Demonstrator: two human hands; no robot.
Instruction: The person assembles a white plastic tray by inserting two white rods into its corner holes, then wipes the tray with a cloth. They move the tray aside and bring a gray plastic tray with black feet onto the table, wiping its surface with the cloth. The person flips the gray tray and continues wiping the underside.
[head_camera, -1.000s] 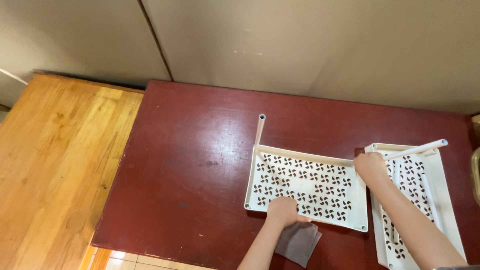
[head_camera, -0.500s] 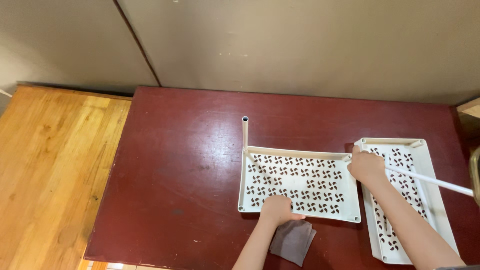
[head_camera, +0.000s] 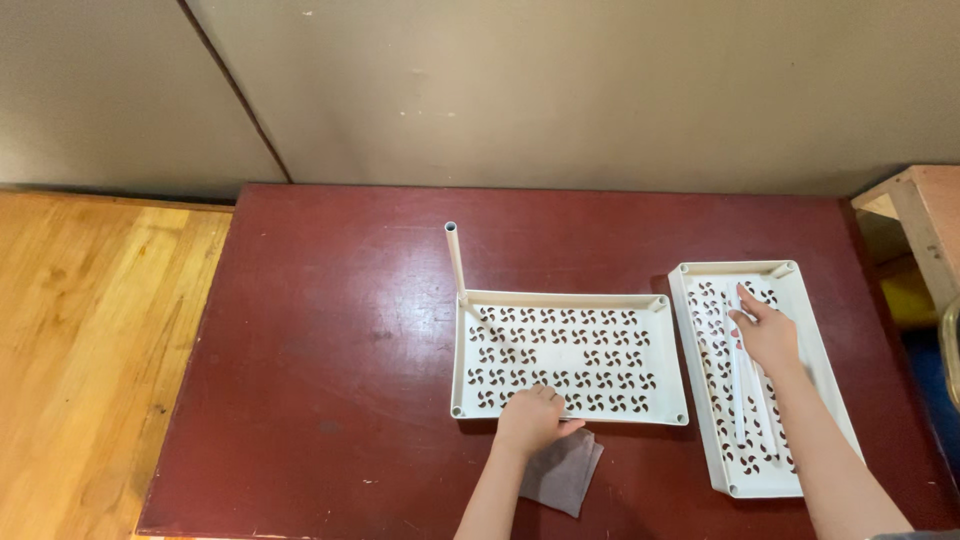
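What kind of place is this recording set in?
Probably a plain room in a home or small workshop, not a factory line. A worn dark red table stands against a bare beige wall, with a wooden floor beside it. The hands work on white perforated plastic trays.

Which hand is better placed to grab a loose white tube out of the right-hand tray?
Right. The right hand already rests inside the right tray, fingers on the loose white tubes. The left hand is busy holding the near rim of the middle tray, beside the grey cloth.
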